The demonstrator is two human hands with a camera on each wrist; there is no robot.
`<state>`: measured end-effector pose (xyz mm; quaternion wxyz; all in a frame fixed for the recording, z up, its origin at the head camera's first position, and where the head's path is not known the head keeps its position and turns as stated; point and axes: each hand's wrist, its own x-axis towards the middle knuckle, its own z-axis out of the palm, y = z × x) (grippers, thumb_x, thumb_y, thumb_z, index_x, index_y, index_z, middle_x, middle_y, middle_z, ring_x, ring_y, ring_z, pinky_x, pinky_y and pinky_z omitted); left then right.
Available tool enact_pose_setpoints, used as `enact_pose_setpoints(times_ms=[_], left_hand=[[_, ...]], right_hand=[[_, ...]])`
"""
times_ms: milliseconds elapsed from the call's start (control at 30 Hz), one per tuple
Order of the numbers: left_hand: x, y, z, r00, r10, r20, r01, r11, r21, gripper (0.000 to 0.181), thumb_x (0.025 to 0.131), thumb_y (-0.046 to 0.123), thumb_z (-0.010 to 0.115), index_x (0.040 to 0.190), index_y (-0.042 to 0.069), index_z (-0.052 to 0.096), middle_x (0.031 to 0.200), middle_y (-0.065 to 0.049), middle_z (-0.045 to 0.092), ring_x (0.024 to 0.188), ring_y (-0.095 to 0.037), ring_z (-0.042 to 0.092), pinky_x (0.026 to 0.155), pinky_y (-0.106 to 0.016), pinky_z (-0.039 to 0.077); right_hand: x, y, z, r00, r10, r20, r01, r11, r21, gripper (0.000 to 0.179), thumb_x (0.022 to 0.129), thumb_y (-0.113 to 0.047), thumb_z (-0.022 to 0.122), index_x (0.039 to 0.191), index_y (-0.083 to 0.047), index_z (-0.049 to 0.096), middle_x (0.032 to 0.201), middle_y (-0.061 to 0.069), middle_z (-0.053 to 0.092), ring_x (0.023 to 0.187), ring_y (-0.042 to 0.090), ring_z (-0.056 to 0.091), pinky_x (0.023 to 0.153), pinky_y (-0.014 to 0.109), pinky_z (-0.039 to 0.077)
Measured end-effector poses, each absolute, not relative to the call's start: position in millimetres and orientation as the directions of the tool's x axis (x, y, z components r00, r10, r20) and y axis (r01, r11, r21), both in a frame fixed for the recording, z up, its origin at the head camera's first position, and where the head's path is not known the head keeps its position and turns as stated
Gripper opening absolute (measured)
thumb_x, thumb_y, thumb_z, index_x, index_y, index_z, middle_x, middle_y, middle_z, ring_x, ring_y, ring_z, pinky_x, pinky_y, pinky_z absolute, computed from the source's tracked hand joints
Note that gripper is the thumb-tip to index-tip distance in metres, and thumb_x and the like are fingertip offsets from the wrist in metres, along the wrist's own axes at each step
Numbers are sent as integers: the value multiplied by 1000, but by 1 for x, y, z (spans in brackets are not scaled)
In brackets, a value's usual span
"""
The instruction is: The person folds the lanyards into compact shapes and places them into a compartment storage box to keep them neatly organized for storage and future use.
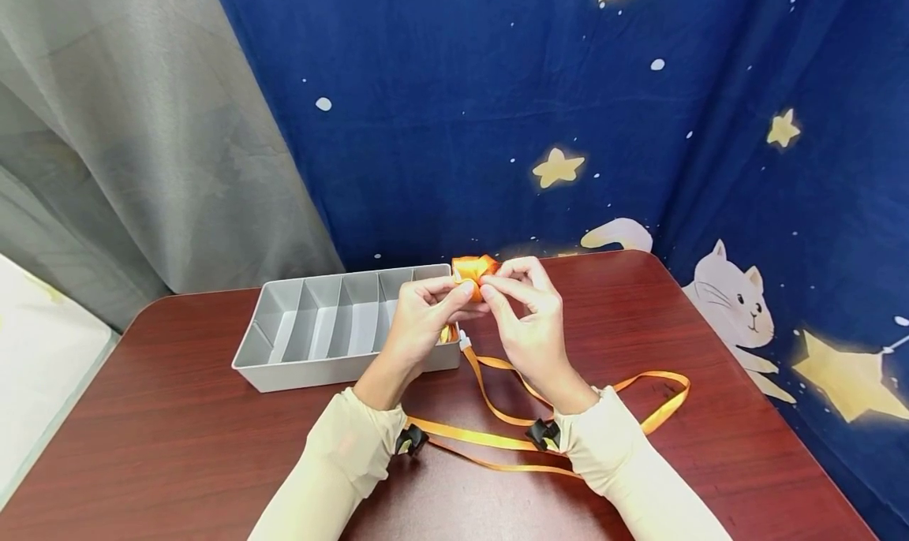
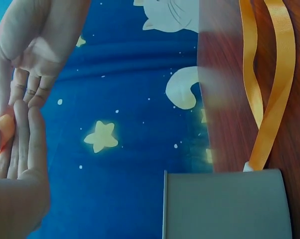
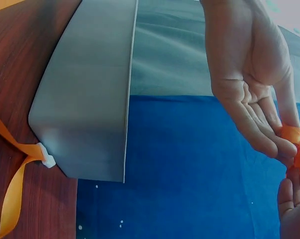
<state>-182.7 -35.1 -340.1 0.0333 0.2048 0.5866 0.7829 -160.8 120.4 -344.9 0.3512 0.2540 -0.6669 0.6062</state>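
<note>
- Starry blue cloth (image 1: 440,131) and a grey curtain (image 1: 177,131) hang behind a glossy, reddish wood-grain table (image 1: 177,423).
- On it sits a smooth grey tray (image 1: 319,372), thin dividers splitting it into compartments.
- Near its right end, above the table, the left hand (image 1: 419,316) and right hand (image 1: 531,316) both pinch a shiny, folded orange ribbon (image 1: 474,268).
- One flat, white-tipped orange lanyard (image 1: 490,442) loops loosely below.

And you're working in what looks like a curtained-off corner, a reddish wood-look table (image 1: 454,501) before you, a grey drape (image 1: 163,131) hanging on your left, a blue star-and-cat cloth (image 1: 483,91) spanning the back and right, the wider building impossible to tell!
</note>
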Motion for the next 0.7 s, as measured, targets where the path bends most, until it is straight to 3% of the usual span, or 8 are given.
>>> enact_pose_setpoints(times_ms=[100,333,700], left_hand=[[-184,-36,-340,-910,294,293,195,-321,927,28,96,1,61,116,-19,62,94,-10,75,79,-22,75,82,-40,57],[-185,-37,-341,-915,282,290,189,-336,923,27,94,-4,62,116,-21,61,95,-11,75,81,-24,75,83,-46,56],[-185,-44,-343,-939,248,238,164,-283,945,24,91,-1,68,108,-17,66,85,-7,75,74,-19,74,79,-36,58]], right_hand=[[-162,120,-344,-648,81,757,-748,123,-653,19,83,10,73,101,6,76,96,15,65,92,23,60,78,22,52],[-164,122,-345,-687,51,725,-715,126,-687,20,83,5,76,103,3,76,97,13,72,97,24,61,86,25,50],[-160,117,-346,-766,48,641,-634,102,-766,15,84,2,76,100,2,74,98,14,67,91,19,59,78,21,51]])
